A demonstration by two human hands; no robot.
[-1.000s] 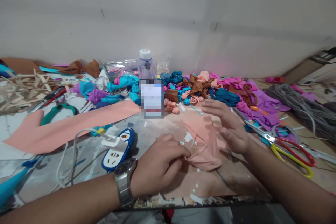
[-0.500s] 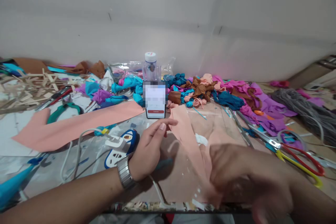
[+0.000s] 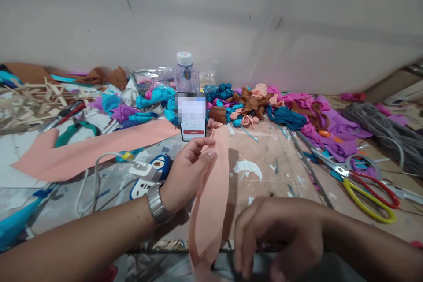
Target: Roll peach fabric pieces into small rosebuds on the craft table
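Note:
My left hand, with a metal watch on its wrist, pinches the upper end of a long peach strip of crepe paper between thumb and fingers. The strip hangs down toward me past the table's front edge. To its right, low over that edge, my right hand is loosely bent and slightly blurred, its fingers apart and holding nothing. A second, larger peach paper piece lies flat on the left.
Behind my left hand a phone leans near a clear bottle. A power strip with a cable sits left. Scissors lie right. Green pliers, wooden sticks and crumpled coloured paper line the back.
The peach strip has swung left and now hangs straight below my left hand. My right hand has come off the paper and moved lower. The view has shifted slightly.

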